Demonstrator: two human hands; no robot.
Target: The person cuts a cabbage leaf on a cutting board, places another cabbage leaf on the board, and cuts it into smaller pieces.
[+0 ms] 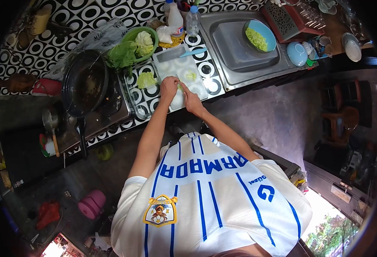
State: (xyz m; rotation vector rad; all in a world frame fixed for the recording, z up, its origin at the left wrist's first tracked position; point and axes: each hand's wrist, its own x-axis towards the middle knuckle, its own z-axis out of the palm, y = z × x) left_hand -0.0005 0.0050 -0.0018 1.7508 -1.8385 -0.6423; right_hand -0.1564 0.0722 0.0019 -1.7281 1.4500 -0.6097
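My left hand (169, 88) and my right hand (192, 102) meet over the near part of a translucent white cutting board (171, 68). Both sets of fingers are closed around a small green piece of cabbage (180, 86), mostly hidden by them. A few pale green scraps (190, 76) lie on the board just beyond my right hand. Along the board's far edge rests a knife with a light blue handle (193, 52). Left of my left hand, a cabbage leaf (146, 80) lies in a clear rectangular tray (142, 115).
A green basin (155, 37) holds a cauliflower (144, 43) and leafy greens. Bottles (192, 21) stand behind the board. To the right, a blue bowl (272, 36) of chopped greens sits over the sink (222, 64). A black wok (85, 83) occupies the stove at left.
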